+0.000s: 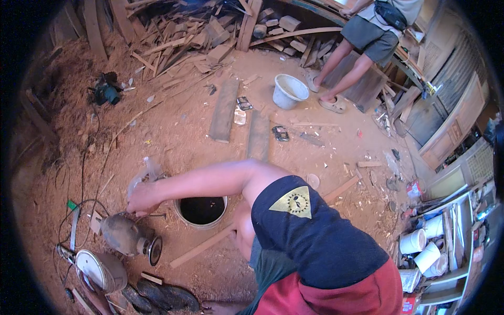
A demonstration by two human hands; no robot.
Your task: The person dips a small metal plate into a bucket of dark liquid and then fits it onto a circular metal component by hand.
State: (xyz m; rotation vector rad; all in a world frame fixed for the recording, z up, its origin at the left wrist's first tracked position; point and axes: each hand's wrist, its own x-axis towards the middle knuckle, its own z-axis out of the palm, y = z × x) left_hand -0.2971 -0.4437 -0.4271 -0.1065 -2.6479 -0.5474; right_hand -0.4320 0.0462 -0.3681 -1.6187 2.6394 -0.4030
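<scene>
My right arm, in a dark sleeve, stretches across to the left over my bent knee. The fingers of my right hand point(143, 198) are closed round what looks like a clear plastic bag point(151, 169), which sticks up past the knuckles. Just below the hand lies a dusty grey motor point(119, 234) with a round disc point(155, 250) on its end. A round bucket point(202, 211) with a dark inside stands under my forearm, to the right of the hand. My left hand is not in view.
A lidded white bucket point(101, 269) and dark footwear point(163, 295) lie near left. Ahead are wooden planks point(226, 110), a pale bucket point(290, 91) and another person in shorts point(373, 39). Scrap wood point(210, 37) is heaped behind. Several white pails point(413, 241) fill shelves at right.
</scene>
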